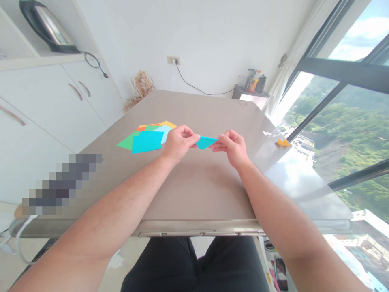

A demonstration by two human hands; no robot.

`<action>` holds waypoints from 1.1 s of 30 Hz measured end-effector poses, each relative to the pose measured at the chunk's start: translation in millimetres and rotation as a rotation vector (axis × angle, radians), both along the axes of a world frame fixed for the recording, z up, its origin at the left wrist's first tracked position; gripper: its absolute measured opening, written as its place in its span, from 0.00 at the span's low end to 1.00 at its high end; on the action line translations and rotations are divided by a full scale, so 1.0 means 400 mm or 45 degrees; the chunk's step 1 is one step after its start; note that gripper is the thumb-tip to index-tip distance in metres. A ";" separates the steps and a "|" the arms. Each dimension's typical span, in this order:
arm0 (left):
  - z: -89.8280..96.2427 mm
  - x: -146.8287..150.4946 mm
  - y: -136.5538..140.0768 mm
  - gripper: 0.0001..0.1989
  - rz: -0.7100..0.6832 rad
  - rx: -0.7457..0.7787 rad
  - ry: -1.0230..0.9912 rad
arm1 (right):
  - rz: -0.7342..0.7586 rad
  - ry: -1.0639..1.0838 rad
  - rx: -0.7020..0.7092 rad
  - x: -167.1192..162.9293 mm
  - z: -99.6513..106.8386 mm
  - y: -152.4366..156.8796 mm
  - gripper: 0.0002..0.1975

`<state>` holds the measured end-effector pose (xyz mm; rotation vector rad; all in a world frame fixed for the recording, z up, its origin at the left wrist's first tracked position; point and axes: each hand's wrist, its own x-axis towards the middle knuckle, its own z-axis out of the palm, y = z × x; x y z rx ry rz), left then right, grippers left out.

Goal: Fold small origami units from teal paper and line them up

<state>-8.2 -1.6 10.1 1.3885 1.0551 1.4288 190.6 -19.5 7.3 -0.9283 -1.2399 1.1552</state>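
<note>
A piece of folded turquoise paper [204, 142] is stretched between my two hands, a little above the table. My left hand [181, 142] pinches its left end between thumb and fingers. At the other end, my right hand [232, 147] grips the paper in the same way. Both ends are partly hidden by my fingers; a straight fold runs along the top, and a pointed flap hangs below it. Just left of my left hand lies a loose fan of coloured paper sheets [148, 142], with turquoise on top and green, pale blue, orange and yellow beneath.
The grey-brown table [194, 190] extends before me. A small orange-yellow folded paper piece [283, 142] sits by its right edge, near the window [358, 109]. A blurred-out dark object [65, 182] lies at left. Bottles [257, 83] stand on a small cabinet behind.
</note>
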 end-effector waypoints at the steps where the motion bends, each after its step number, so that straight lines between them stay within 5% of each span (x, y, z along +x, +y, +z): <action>1: -0.001 0.001 0.000 0.14 0.017 0.026 0.039 | -0.031 -0.002 0.001 -0.002 0.002 0.000 0.20; 8: -0.013 0.005 0.005 0.14 -0.012 0.145 0.116 | 0.000 -0.237 0.011 -0.009 -0.005 0.005 0.22; 23: -0.010 0.006 -0.003 0.16 -0.126 0.127 0.102 | -0.006 -0.298 -0.024 -0.020 -0.002 -0.005 0.09; 33: -0.017 0.012 -0.005 0.18 -0.165 0.116 0.130 | -0.019 -0.372 0.051 -0.035 -0.001 -0.013 0.11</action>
